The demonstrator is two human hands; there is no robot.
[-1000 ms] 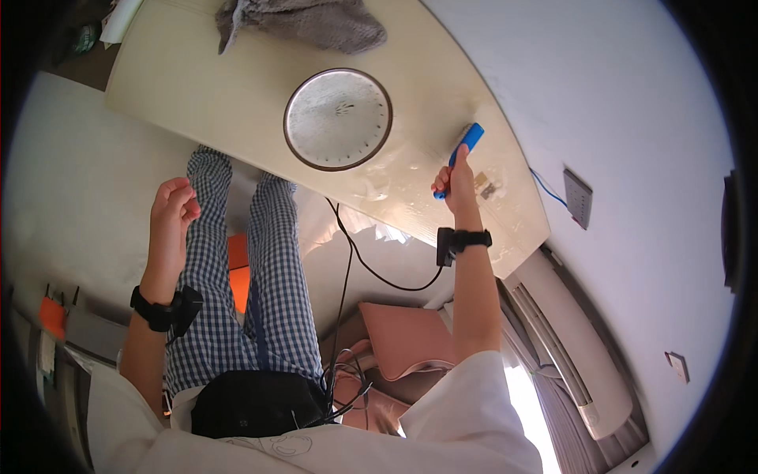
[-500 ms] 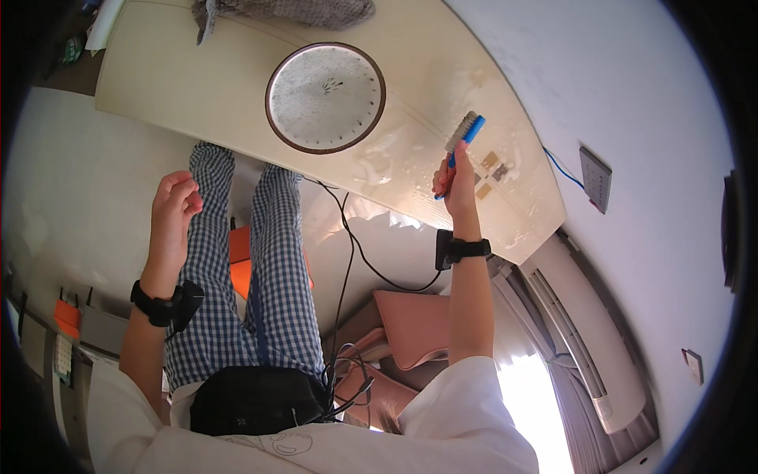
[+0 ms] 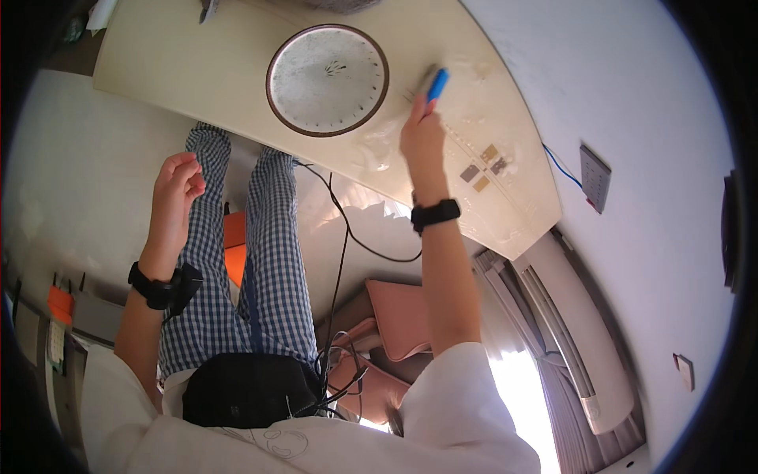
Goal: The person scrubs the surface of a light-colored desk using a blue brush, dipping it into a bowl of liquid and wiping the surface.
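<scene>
I have the right hand (image 3: 423, 141) wrapped round a blue-backed scrub brush (image 3: 437, 84) over the right half of the cream surface (image 3: 181, 79), near the round, dark-rimmed white disc (image 3: 328, 95); I can't tell whether its bristles touch. My left hand (image 3: 175, 186) is released, fingers loosely curled, left of the surface's near edge. A grey cloth (image 3: 343, 5) lies far.

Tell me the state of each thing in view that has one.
Blue brush: in right hand, blurred.
Right hand: closed on the brush.
Left hand: empty, fingers curled.
Table top: wet in patches.
Round dark-rimmed piece: white-faced, dark-flecked.
Grey cloth: on the table, partly out of frame.
Curtain: bunched.
</scene>
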